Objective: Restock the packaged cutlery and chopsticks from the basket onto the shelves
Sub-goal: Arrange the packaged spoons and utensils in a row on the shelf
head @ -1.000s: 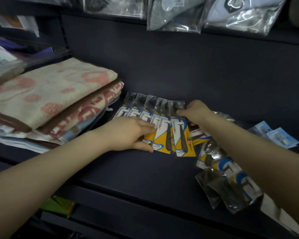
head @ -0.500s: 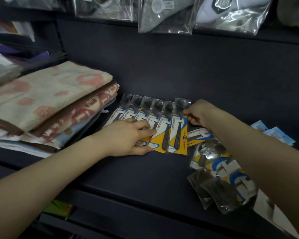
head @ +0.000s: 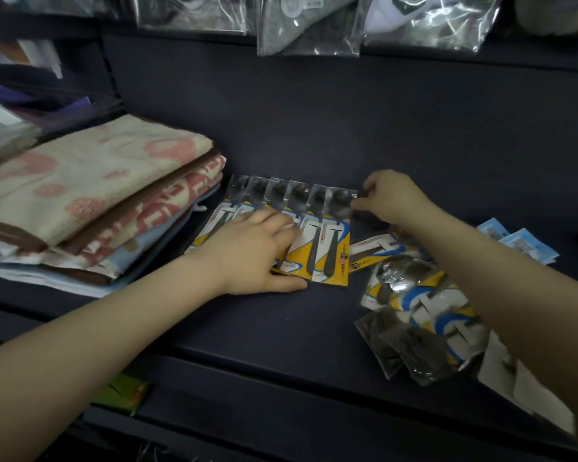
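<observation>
Several yellow-carded spoon packets (head: 327, 248) lie fanned in an overlapping row on the dark shelf (head: 247, 328). My left hand (head: 257, 255) lies across the lower left part of the row, fingers pressing the cards, thumb along their front edge. My right hand (head: 389, 198) pinches the top right corner of the rightmost packet. A loose heap of more cutlery packets (head: 417, 315) lies to the right, partly under my right forearm. The basket is not in view.
A stack of folded towels (head: 90, 201) fills the shelf's left side, close to the spoon row. Two small blue packets (head: 521, 243) lie at the far right. Clear bagged goods (head: 314, 25) hang from the shelf above. A green item (head: 124, 393) shows below.
The fanned row has been squared up and shifted slightly. My right hand slid from the rightmost packet's top edge to its upper right corner. My left hand stays pressing on the row.
</observation>
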The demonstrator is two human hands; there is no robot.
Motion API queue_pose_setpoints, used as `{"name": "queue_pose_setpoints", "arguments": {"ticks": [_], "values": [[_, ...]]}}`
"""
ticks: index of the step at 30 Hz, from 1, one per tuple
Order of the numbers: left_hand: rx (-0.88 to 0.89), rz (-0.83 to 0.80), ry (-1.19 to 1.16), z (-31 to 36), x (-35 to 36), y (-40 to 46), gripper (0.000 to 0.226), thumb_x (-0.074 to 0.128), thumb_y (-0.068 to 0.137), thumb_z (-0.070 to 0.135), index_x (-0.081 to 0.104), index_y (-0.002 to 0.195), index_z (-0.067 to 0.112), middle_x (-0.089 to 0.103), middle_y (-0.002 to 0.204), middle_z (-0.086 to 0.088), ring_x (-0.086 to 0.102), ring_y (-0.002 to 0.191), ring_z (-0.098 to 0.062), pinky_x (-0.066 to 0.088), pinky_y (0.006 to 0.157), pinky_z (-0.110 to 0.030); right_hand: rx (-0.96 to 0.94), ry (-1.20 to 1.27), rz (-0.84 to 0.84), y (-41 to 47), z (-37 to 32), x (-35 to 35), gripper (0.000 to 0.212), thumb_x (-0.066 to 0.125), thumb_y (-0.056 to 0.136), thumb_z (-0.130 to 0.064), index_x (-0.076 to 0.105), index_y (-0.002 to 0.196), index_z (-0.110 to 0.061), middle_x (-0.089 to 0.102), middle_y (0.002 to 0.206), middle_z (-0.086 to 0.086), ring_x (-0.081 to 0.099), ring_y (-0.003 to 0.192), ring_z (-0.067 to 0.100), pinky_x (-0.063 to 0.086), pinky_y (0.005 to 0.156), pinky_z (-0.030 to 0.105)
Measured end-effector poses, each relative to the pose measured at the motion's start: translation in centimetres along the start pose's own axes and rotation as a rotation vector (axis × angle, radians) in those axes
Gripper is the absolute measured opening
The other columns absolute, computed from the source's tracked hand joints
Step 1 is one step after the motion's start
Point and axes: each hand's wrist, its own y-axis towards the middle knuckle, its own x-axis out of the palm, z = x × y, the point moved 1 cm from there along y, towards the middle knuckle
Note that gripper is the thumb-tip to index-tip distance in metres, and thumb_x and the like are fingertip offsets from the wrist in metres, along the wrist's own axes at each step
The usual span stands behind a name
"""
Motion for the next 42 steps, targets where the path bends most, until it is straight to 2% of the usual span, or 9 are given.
{"name": "queue_pose_setpoints", "arguments": {"ticks": [3,9,12,15,20,29,33,36,42], "values": [[0.072,-0.03,-0.068,1.4,-0.3,0.8,0.098,0.016,0.061,0.078,0.034,0.138,0.021,0.034,0.147,0.003,0.028,0.136,-0.018,0.024,0.112,-0.03,-0.108,-0.152,-0.085,-1.7,1.9,-2.4,0.037,0.068,0.081,-0.03,0.063,0.11,-0.008,0.065,0.115,0.009,0.059,0.106,0.027,0.045,0.087,0.03],[0.061,-0.122,-0.154,2.4,-0.1,2.3,0.064,0.046,0.082,0.06,0.037,0.137,0.029,0.032,0.145,0.008,0.04,0.126,-0.015,0.038,0.099,-0.028,0.261,-0.283,-0.13,-2.7,4.7,-3.2,0.066,0.064,0.082,-0.042,0.043,0.129,-0.001,0.041,0.137,0.019,0.044,0.124,0.037,0.042,0.097,0.038],[0.065,-0.129,-0.138,2.2,0.2,2.2,0.077,0.033,0.074,0.074,0.036,0.137,0.031,0.031,0.146,0.008,0.038,0.129,-0.014,0.036,0.099,-0.026,0.278,-0.194,-0.145,-2.8,5.3,-3.1,0.042,0.065,0.084,-0.029,0.056,0.11,0.003,0.06,0.109,0.017,0.058,0.108,0.033,0.047,0.085,0.033],[0.08,-0.118,-0.088,2.3,0.1,2.2,0.088,0.018,0.064,0.078,0.037,0.137,0.031,0.027,0.15,0.01,0.035,0.133,-0.014,0.037,0.103,-0.029,0.349,0.243,-0.11,-2.2,6.6,-2.0,0.015,0.067,0.083,-0.007,0.053,0.08,-0.001,0.059,0.079,0.015,0.061,0.068,0.026,0.055,0.063,0.033],[0.065,-0.125,-0.087,2.8,-0.2,2.4,0.063,0.045,0.084,0.058,0.034,0.139,0.029,0.028,0.15,0.011,0.029,0.136,-0.011,0.029,0.109,-0.027,0.226,0.894,0.217,-1.8,6.0,-2.6,0.013,0.058,0.086,0.002,0.056,0.085,-0.011,0.054,0.074,0.003,0.052,0.061,0.01,0.049,0.043,0.014],[0.036,-0.123,-0.075,3.0,0.2,2.1,0.092,0.011,0.06,0.077,0.036,0.137,0.033,0.03,0.15,0.012,0.031,0.134,-0.013,0.029,0.11,-0.03,0.106,0.861,0.608,-1.4,5.6,-7.3,0.012,0.049,0.09,-0.017,0.054,0.099,-0.01,0.057,0.087,0.003,0.054,0.073,0.017,0.045,0.06,0.029],[0.046,-0.025,-0.116,3.0,-0.3,2.1,0.107,0.005,0.057,0.09,0.041,0.135,0.026,0.03,0.15,0.003,0.028,0.136,-0.018,0.025,0.112,-0.031,0.073,0.896,0.47,-0.6,4.2,-6.5,0.019,0.051,0.087,-0.004,0.058,0.071,-0.012,0.057,0.07,0.006,0.054,0.066,0.02,0.043,0.059,0.029],[0.002,0.128,-0.28,3.3,-1.3,1.5,0.109,0.017,0.057,0.092,0.033,0.139,0.022,0.032,0.148,0.001,0.027,0.135,-0.015,0.021,0.11,-0.025,0.012,0.872,0.269,0.6,2.8,-4.4,0.015,0.051,0.091,-0.007,0.056,0.078,-0.014,0.056,0.072,0.004,0.054,0.068,0.02,0.045,0.065,0.035],[-0.021,-0.027,-0.36,4.5,-0.8,1.5,0.105,0.04,0.054,0.082,0.022,0.143,0.029,0.027,0.151,0.008,0.028,0.136,-0.008,0.022,0.11,-0.019,0.096,0.756,0.177,2.5,2.1,-0.2,0.021,0.052,0.091,-0.012,0.052,0.069,-0.012,0.056,0.081,0.012,0.054,0.076,0.023,0.045,0.067,0.035]]}}
